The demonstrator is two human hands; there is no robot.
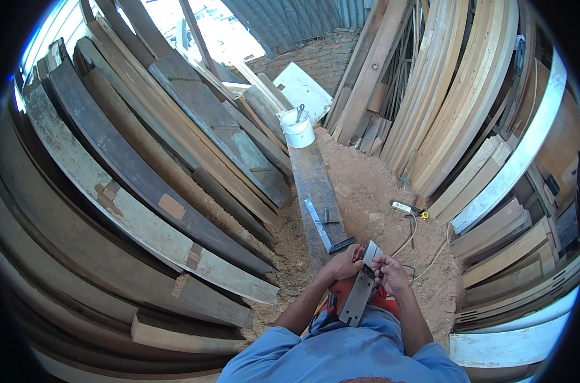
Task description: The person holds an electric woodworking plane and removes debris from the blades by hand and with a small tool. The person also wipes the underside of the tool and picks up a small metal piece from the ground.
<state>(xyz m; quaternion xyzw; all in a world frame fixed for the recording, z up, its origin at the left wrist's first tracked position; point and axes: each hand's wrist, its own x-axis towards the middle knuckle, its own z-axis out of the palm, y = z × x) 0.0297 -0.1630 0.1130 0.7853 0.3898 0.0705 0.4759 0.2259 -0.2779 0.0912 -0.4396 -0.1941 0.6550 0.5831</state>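
Note:
A red electric hand planer (355, 299) rests upturned against my lap, its long grey metal sole facing up. My left hand (342, 265) is closed around its far end, beside the pale front plate. My right hand (391, 273) has its fingers curled and pinched together at the planer's right side, near the gap in the sole; whatever they hold is too small to make out. Just beyond the planer, a metal square (318, 225) with a dark stock lies on a long worn plank (309, 169). Next to its blade is a small dark T-shaped tool (327, 217).
A white bucket (297, 134) with a scissor-like tool stands at the plank's far end. Boards (168, 207) lean along the left, more timber (459, 96) along the right. On the shaving-covered ground (357, 175) lie a power strip (403, 208), a yellow item (424, 216) and a cord.

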